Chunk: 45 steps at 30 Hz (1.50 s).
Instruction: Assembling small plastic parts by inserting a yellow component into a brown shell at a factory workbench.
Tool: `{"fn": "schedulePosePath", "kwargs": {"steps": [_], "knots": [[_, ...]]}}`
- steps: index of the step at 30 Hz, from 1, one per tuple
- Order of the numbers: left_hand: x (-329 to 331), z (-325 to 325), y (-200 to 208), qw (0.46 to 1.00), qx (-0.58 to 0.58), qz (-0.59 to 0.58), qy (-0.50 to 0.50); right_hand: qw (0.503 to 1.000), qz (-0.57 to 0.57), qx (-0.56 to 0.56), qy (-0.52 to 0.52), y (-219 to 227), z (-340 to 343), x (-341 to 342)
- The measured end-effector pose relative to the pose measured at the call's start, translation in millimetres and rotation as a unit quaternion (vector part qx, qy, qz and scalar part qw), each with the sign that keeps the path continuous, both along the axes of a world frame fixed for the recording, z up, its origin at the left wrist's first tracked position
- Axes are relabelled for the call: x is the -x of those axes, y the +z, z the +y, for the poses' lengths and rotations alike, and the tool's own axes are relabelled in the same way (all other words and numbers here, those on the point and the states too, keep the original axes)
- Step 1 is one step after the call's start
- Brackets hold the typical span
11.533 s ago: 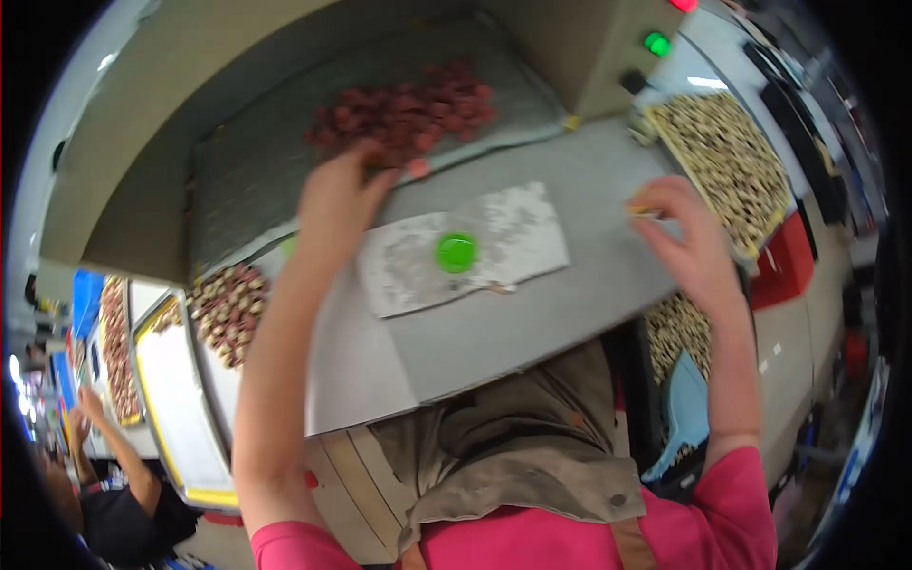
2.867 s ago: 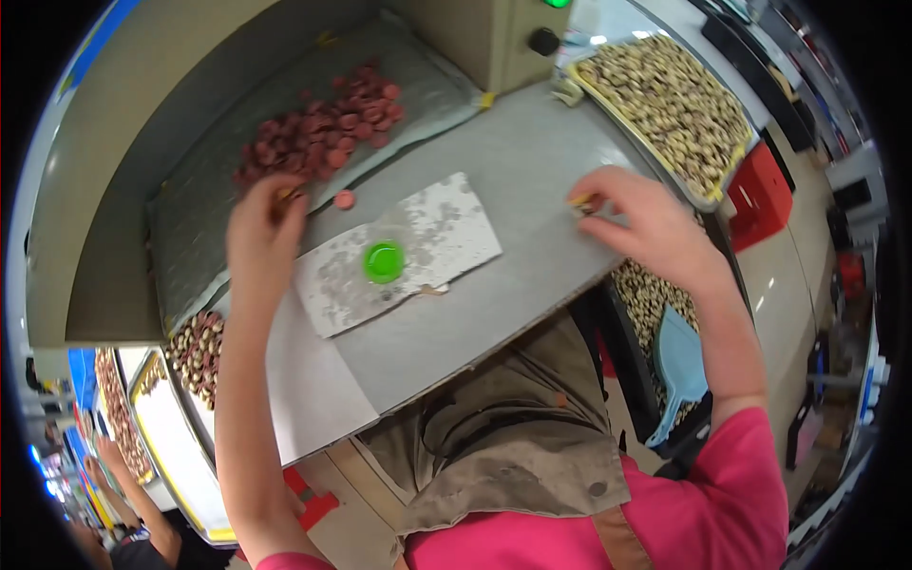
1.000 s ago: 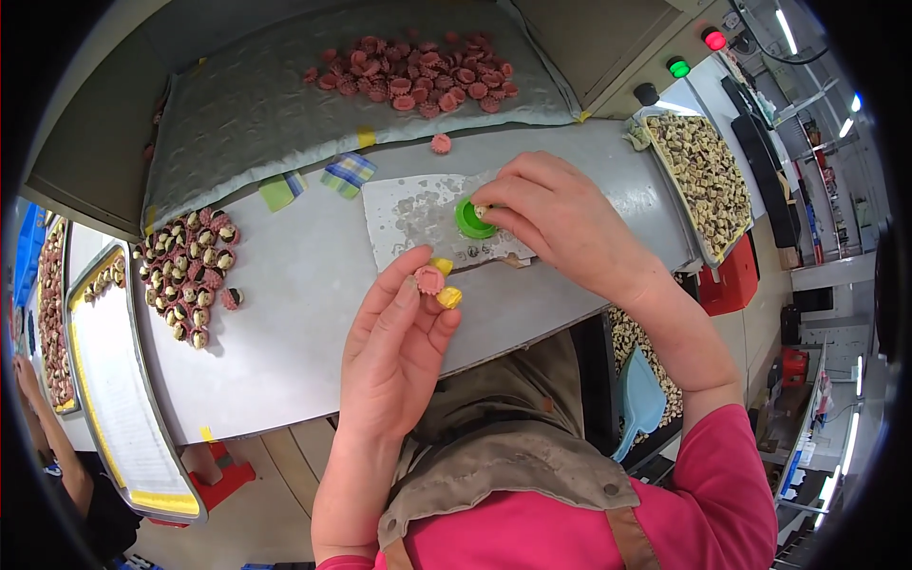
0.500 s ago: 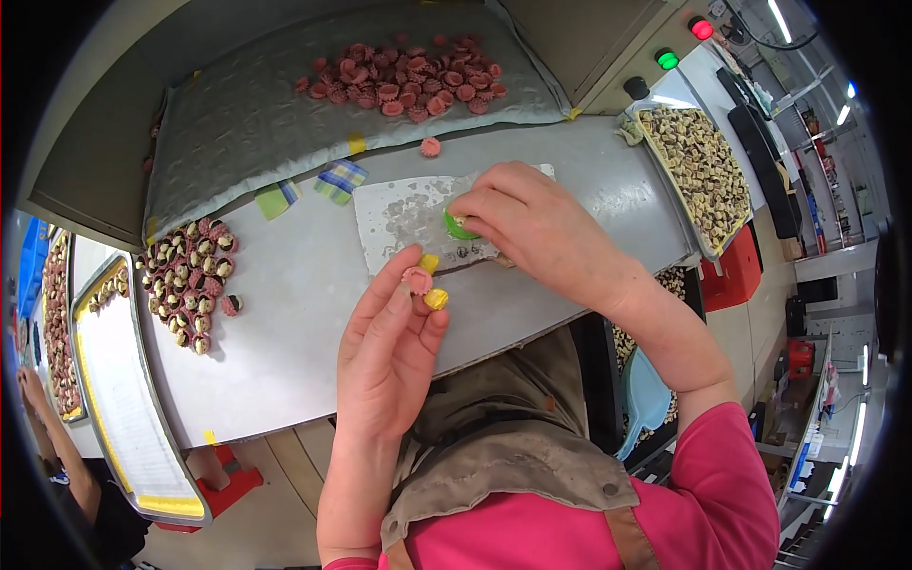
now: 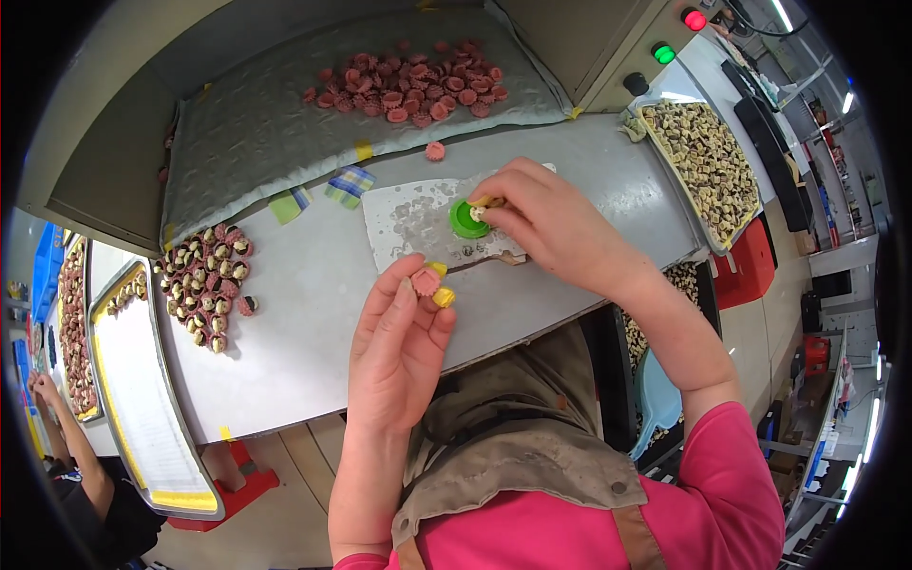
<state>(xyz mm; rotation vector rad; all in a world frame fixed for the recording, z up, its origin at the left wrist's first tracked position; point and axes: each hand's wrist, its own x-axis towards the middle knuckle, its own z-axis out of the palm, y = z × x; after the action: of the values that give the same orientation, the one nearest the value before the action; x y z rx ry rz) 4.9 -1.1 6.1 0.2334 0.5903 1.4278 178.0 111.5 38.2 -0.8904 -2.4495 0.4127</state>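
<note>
In my left hand (image 5: 391,366), raised over the table's front edge, a small pink fluted cup (image 5: 426,281) is pinched between thumb and forefinger. Yellow covers (image 5: 444,297) sit on two other fingertips of that hand. My right hand (image 5: 560,233) is closed on a small cream-coloured piece (image 5: 478,215), held at the rim of a round green dish (image 5: 464,224). That dish rests on a worn white board (image 5: 399,228). Beyond the board a single pink cup (image 5: 434,151) lies on the table.
More pink cups (image 5: 418,90) are heaped on a grey padded sheet. Filled cups (image 5: 204,285) cluster at left, beside a white-lined tray (image 5: 142,380). A tray of cream-and-dark pieces (image 5: 703,161) stands at right. Cloth scraps (image 5: 350,185) lie behind the board. Another person's arm (image 5: 76,446) shows far left.
My right hand has lifted slightly from the green dish, uncovering more of it, with the cream piece now showing in its fingers. The pink cup in my left hand has turned.
</note>
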Motion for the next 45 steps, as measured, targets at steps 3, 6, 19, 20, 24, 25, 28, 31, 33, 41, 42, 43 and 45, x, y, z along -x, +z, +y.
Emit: {"fn": "schedulePosePath", "kwargs": {"steps": [3, 6, 19, 20, 24, 25, 28, 31, 33, 41, 42, 43, 45], "knots": [[-0.3, 0.7, -1.6, 1.000, 0.003, 0.013, -0.011, 0.981, 0.090, 0.170, -0.018, 11.7, -17.4, -0.9], [0.8, 2.4, -1.3, 0.999, -0.027, -0.007, -0.024, 0.961, 0.174, 0.213, 0.030, 17.2, -30.9, 8.6], [-3.8, 0.5, -1.5, 0.999, -0.043, 0.024, 0.022, 0.982, 0.171, -0.018, 0.072, 4.7, -45.3, 34.9], [-4.7, -0.5, -1.2, 0.998, -0.047, 0.035, 0.038, 0.983, 0.171, -0.035, 0.051, 3.9, -48.3, 36.3], [-8.3, -2.5, -1.8, 0.996, -0.050, 0.051, 0.057, 0.983, 0.177, -0.044, 0.019, 0.2, -56.9, 38.8], [-8.7, -3.3, -2.6, 0.994, -0.060, 0.062, 0.066, 0.983, 0.185, 0.000, 0.008, 0.8, -59.2, 39.2], [-11.4, -3.8, -3.0, 0.988, -0.080, 0.100, 0.084, 0.972, 0.210, 0.102, -0.007, 5.2, -62.0, 38.7], [-12.8, -3.9, -4.4, 0.983, -0.095, 0.128, 0.096, 0.966, 0.219, 0.141, 0.000, 4.8, -60.3, 35.2], [-12.5, -4.2, -4.3, 0.982, -0.099, 0.128, 0.097, 0.969, 0.211, 0.124, 0.010, 5.1, -54.3, 30.7], [-18.5, -3.6, -8.3, 0.967, -0.098, 0.198, 0.127, 0.964, 0.207, 0.170, 0.010, 8.5, -54.5, 27.5], [-19.8, -4.2, -9.4, 0.967, -0.098, 0.198, 0.126, 0.964, 0.207, 0.169, 0.008, 7.8, -57.5, 27.7], [-21.2, -5.0, -10.2, 0.959, -0.107, 0.226, 0.134, 0.973, 0.198, 0.122, 0.001, 7.2, -60.2, 28.1], [-22.0, -6.0, -9.7, 0.950, -0.116, 0.255, 0.141, 0.979, 0.189, 0.075, -0.007, 4.9, -62.1, 26.3]]}}
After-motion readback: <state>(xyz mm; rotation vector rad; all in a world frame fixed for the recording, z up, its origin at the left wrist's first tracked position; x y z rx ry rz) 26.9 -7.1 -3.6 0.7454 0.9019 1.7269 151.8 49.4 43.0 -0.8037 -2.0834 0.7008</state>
